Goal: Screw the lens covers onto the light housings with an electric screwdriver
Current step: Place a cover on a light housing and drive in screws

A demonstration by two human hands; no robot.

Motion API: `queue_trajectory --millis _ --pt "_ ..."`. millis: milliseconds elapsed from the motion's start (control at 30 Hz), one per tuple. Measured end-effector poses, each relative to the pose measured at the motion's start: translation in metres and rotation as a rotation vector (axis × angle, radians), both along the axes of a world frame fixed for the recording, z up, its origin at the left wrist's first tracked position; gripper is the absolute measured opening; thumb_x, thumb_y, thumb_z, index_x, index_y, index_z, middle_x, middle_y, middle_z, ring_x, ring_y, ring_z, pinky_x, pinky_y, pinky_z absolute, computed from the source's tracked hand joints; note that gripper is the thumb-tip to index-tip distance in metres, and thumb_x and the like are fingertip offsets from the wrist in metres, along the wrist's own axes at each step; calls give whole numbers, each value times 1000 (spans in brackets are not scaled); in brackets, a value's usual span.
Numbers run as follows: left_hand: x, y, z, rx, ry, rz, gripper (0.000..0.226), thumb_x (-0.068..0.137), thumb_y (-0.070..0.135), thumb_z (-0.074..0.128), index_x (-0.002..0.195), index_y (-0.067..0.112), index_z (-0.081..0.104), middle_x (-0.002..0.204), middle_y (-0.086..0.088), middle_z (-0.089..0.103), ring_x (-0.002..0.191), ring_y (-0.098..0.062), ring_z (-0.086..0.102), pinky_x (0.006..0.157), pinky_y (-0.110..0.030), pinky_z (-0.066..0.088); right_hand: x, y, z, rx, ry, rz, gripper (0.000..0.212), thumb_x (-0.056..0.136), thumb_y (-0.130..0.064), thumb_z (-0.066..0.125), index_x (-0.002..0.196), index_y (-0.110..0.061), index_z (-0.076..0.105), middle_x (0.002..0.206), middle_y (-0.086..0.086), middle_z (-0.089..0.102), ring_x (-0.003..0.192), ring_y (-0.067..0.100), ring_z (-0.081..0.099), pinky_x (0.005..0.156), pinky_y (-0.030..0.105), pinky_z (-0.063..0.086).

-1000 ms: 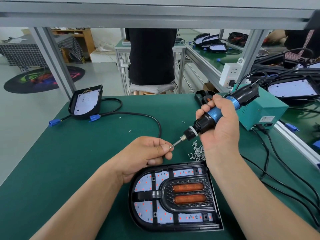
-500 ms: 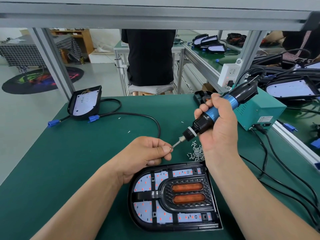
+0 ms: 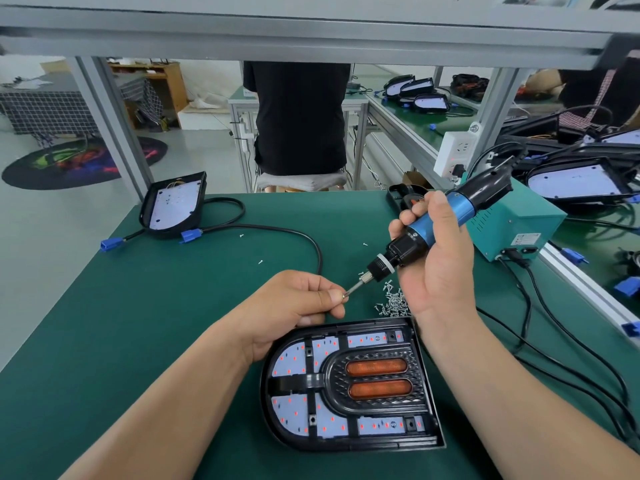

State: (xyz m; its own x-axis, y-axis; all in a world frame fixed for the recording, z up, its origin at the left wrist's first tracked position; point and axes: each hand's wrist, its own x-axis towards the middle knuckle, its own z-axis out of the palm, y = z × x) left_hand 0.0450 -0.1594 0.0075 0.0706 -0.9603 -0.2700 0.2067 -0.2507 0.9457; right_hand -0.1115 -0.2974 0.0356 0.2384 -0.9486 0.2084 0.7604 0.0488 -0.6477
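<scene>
At the tips of the left hand [image 3: 294,301], thumb and finger are pinching a tiny screw [image 3: 343,295] onto the tip of the electric screwdriver [image 3: 433,226]. Just right of them, the right hand [image 3: 440,271] is gripping its blue body. Below the fingers, the light housing [image 3: 346,386] is lying on the green table [image 3: 138,341].

There are two hands, a left hand [image 3: 294,301] and a right hand [image 3: 438,271]. One electric screwdriver [image 3: 433,226]. One screw [image 3: 343,295] sits between the left fingers [image 3: 333,296]. Two light housings lie on the green surface [image 3: 156,341]: a near housing [image 3: 363,443] with two orange lenses [image 3: 375,367], and a far housing [image 3: 173,206]. Two blue connectors [image 3: 190,234]. One heap of screws [image 3: 393,303]. One teal power box [image 3: 516,223]. Three rear housings [image 3: 415,88].
</scene>
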Motion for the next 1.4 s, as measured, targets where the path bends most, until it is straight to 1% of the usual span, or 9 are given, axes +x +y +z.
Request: queue_trajectory --millis 233,333,433,633,867,1067,1167,1267,1400 --pt "-1 2 2 16 -14 -11 10 104 6 61 98 2 68 63 4 67 42 -1 35 42 -13 37 -1 0 -4 26 1 9 18 104 -26 65 110 -11 56 89 0 59 78 15 60 81 33 55" --pt "1 2 1 28 -8 -17 10 103 7 64 98 2 71 67 2 69 43 -1 37 43 -13 39 -1 0 -5 44 -4 7 17 105 -26 65 110 -12 56 89 0 59 77 15 61 80 33 56" --pt "3 0 0 32 11 -4 9 100 7 67 101 3 74 82 -6 72 47 -2 35 44 -13 36 -1 0 -4 73 -5 9 16 106 -26 64 107 -12 58 88 0 59 76 15 60 81 33 56" --pt "7 0 -2 14 24 -13 12 99 7 68 99 6 79 88 -8 72 49 -2 37 44 -14 26 -2 1 -3 114 -34 15 17 104 -26 66 106 -11 57 87 1 59 75 15 60 79 33 56" --pt "6 -2 -7 10 8 17 10 99 8 69 103 1 75 86 -10 72 47 -2 36 47 -13 34 0 4 -4 16 7 -32 13 107 -22 63 108 -12 55 87 -1 59 78 15 60 83 33 56" --pt "7 -2 -7 11 -2 41 11 100 9 68 103 0 74 84 -8 70 48 -3 33 47 -16 27 -1 5 -1 -53 16 -32 24 106 -25 66 116 -10 50 90 0 58 82 15 61 89 34 55" --pt "8 -1 -5 26 -16 45 14 99 10 69 106 -1 75 83 -7 69 47 -3 34 44 -16 22 -1 5 -2 -23 7 -14 21 106 -26 66 113 -10 53 89 0 59 82 16 61 90 35 55" --pt "10 1 -1 13 -18 29 22 97 15 72 110 -2 76 80 -5 66 48 -4 33 48 -21 13 -2 5 -2 33 -21 -5 21 105 -27 67 112 -11 55 88 0 60 82 16 61 88 35 56" --pt "8 2 6 -10 -68 38 35 91 28 74 113 0 77 76 -3 61 50 -7 31 48 -23 12 -4 2 -2 103 -63 -1 21 102 -29 69 108 -11 59 88 1 60 80 17 61 86 36 57"
